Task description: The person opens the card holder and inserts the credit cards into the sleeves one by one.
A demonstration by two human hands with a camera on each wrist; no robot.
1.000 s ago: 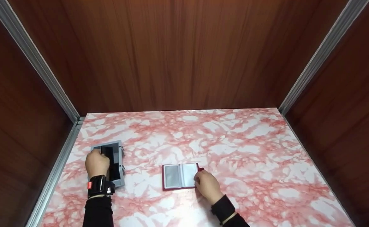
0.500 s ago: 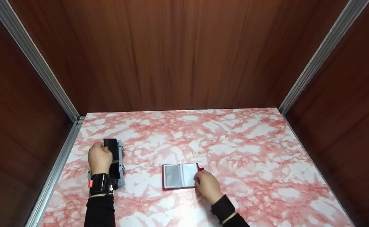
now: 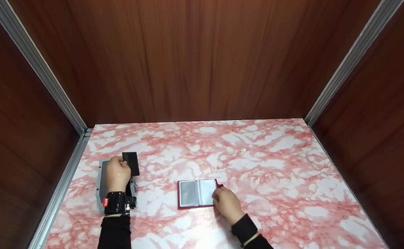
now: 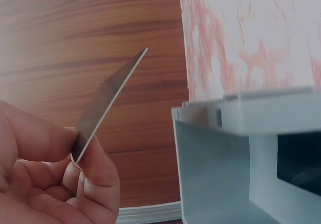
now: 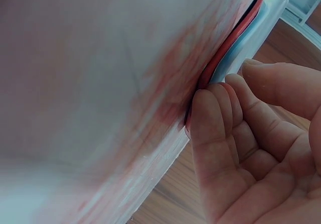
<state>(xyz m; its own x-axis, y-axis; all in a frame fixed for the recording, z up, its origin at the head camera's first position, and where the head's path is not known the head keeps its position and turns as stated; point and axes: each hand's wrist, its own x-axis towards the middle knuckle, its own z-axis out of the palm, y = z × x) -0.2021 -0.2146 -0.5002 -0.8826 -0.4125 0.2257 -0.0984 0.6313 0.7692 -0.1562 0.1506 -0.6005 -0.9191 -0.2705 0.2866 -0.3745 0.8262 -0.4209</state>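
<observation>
My left hand (image 3: pixel 117 173) pinches a thin black card (image 3: pixel 131 163) between thumb and fingers, over the right side of a grey plastic box (image 3: pixel 102 186). In the left wrist view the card (image 4: pixel 108 101) shows edge-on, tilted and apart from the box (image 4: pixel 215 163), inside which something dark (image 4: pixel 301 161) is visible. An open card holder (image 3: pixel 188 194) with a red cover and clear sleeves lies flat. My right hand (image 3: pixel 227 204) grips its right edge. The right wrist view has the fingertips (image 5: pixel 205 98) against the red cover (image 5: pixel 230 40) and the thumb by the sleeves.
The table top (image 3: pixel 271 183) has a red-and-white marbled pattern. Brown wood-grain panels (image 3: pixel 195 62) close it in at the back and both sides, with metal rails (image 3: pixel 36 52) at the corners. The box stands near the left edge, left of the card holder.
My left hand has risen out of the grey box with the black card and shifted a little right, and the card now shows flatter. The right hand and card holder have stayed put.
</observation>
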